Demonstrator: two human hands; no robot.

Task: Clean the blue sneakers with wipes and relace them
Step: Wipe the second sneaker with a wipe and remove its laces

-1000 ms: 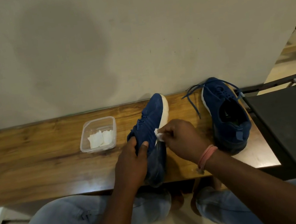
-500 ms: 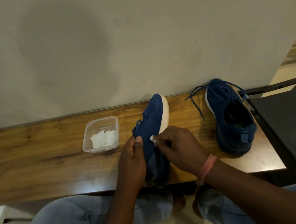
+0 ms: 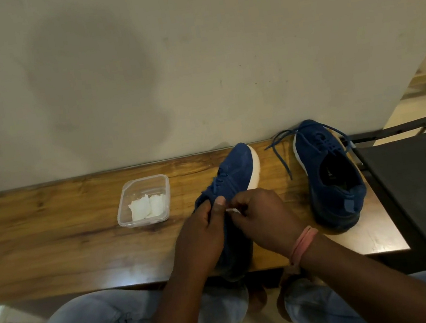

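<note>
A blue sneaker [image 3: 236, 174] with a white sole lies tilted on its side in the middle of the wooden bench [image 3: 52, 240], toe toward the wall. My left hand [image 3: 203, 234] grips its upper near the laces. My right hand [image 3: 265, 220] pinches a small white wipe [image 3: 232, 210] against the shoe, close to my left thumb. The second blue sneaker [image 3: 329, 171] stands upright to the right, its loose blue lace [image 3: 279, 151] trailing over the bench. A clear plastic tub [image 3: 144, 200] holding white wipes sits to the left.
A plain wall runs right behind the bench. A black chair [image 3: 425, 185] stands against the bench's right end. My knees in light jeans are below the front edge.
My right hand slid the wipe leftward along the shoe, from the sole side toward the laces and my left thumb. My left hand keeps its hold. The view shifted slightly.
</note>
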